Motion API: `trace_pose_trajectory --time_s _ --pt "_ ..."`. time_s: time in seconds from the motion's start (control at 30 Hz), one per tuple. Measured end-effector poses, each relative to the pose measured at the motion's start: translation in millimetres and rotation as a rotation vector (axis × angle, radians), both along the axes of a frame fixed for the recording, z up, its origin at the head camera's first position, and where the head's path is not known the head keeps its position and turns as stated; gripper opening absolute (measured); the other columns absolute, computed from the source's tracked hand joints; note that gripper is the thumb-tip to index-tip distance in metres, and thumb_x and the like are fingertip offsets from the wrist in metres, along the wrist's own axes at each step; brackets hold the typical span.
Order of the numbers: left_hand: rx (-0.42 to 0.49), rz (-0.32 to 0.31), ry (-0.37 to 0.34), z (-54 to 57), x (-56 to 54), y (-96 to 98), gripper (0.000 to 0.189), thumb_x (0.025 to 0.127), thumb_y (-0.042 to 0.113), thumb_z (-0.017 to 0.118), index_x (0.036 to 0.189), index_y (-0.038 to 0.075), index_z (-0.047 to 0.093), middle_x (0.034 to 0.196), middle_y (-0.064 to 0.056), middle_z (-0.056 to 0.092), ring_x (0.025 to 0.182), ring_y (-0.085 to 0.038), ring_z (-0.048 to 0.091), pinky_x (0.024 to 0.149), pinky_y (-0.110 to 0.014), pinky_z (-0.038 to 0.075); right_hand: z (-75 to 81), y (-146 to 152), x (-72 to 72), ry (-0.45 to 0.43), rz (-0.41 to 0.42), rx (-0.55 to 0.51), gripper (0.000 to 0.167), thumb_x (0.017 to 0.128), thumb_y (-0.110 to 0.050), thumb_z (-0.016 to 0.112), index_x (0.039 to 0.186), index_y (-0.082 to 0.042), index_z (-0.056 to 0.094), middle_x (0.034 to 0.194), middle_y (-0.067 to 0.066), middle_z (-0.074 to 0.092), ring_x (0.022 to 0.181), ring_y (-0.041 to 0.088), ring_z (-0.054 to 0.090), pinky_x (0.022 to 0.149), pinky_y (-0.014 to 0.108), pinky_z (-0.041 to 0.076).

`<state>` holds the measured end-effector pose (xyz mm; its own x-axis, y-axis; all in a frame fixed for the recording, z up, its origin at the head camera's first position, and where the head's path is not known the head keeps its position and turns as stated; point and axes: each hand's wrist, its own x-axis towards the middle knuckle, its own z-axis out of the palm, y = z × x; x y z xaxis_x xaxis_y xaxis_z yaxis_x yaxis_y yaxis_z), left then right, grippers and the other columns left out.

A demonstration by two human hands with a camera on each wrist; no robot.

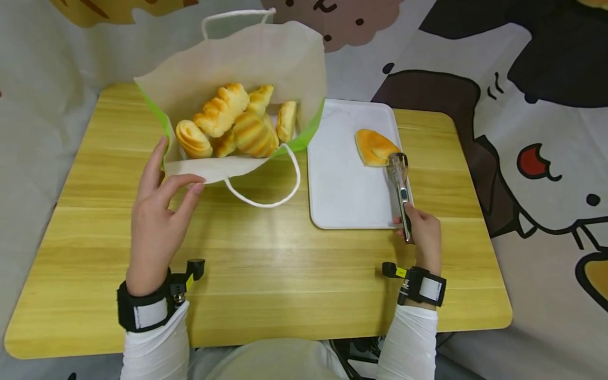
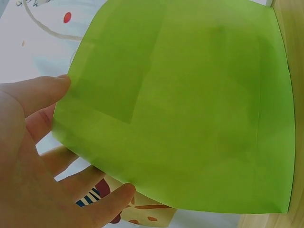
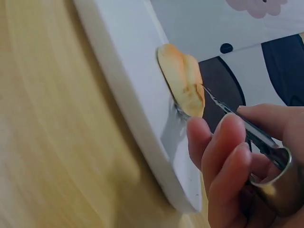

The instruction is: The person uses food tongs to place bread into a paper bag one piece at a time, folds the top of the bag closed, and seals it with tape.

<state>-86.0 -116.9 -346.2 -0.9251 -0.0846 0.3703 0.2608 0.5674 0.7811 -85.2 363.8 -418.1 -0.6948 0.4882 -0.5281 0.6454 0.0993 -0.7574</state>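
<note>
With thumb and forefinger my left hand (image 1: 159, 221) pinches the near rim of a paper bag (image 1: 290, 58), white inside and green outside (image 2: 199, 114). The bag stands wide open, with several bread rolls and pastries (image 1: 220, 112) inside. My right hand (image 1: 426, 232) grips metal food tongs (image 1: 401, 192). Their tips are at the right end of a golden triangular bread (image 1: 370, 146), which lies on a white tray (image 1: 347, 203). In the right wrist view the tong arms lie on either side of the bread's end (image 3: 180, 78); how firmly they clasp it I cannot tell.
The bag and tray stand side by side on a wooden table (image 1: 285, 295). A white cord handle (image 1: 266, 205) loops forward from the bag's near rim, another (image 1: 233, 13) stands at the back. Cartoon-printed cloth (image 1: 560, 158) surrounds the table.
</note>
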Motion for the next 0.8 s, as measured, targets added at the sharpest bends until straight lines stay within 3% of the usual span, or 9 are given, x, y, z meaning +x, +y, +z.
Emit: trace_pose_trajectory --time_s 0.2,0.4,0.53,0.7,0.8 --pt "0.002 -0.001 0.001 -0.2 -0.2 -0.9 0.008 0.09 0.005 0.073 0.097 0.0 0.075 0.163 0.001 0.033 0.151 -0.023 0.029 0.116 -0.057 0.033 -2.8 -10 -4.1 0.027 -0.013 0.005 0.06 0.098 -0.049 0.059 0.126 0.004 0.058 0.066 -0.006 0.067 0.044 0.008 0.058 0.045 0.024 0.05" --pt "0.002 -0.004 0.011 -0.8 -0.1 -1.0 0.007 0.089 0.003 0.073 0.096 0.0 0.075 0.162 -0.001 0.034 0.15 -0.024 0.03 0.116 -0.057 0.033 -6.0 -16 -5.6 0.156 -0.113 -0.084 0.051 0.098 -0.043 0.061 0.121 0.002 0.061 0.065 -0.002 0.066 0.042 0.009 0.053 0.039 0.022 0.043" --pt "0.008 -0.003 0.01 -0.8 -0.3 -0.7 0.007 0.089 0.002 0.073 0.096 0.0 0.075 0.162 -0.001 0.034 0.15 -0.024 0.03 0.116 -0.056 0.033 -7.2 -18 -5.0 0.207 -0.135 -0.133 0.049 0.098 -0.043 0.063 0.122 0.0 0.06 0.067 0.0 0.066 0.042 0.009 0.053 0.039 0.022 0.042" --pt "0.017 -0.003 0.007 -0.9 -0.4 -0.7 0.008 0.089 0.002 0.073 0.096 -0.001 0.074 0.162 -0.001 0.033 0.15 -0.024 0.029 0.116 -0.056 0.032 -8.6 -19 -7.8 0.212 -0.14 -0.144 0.049 0.095 -0.044 0.066 0.117 0.0 0.063 0.068 0.0 0.066 0.042 0.01 0.052 0.04 0.024 0.044" --pt "0.018 -0.002 0.008 -1.1 -0.2 -0.5 0.008 0.089 0.001 0.073 0.096 -0.001 0.074 0.162 -0.001 0.034 0.15 -0.024 0.029 0.116 -0.057 0.032 -9.2 -21 -11.5 0.193 -0.124 -0.1 0.051 0.093 -0.044 0.069 0.112 0.003 0.066 0.066 0.0 0.064 0.041 0.009 0.051 0.039 0.024 0.044"
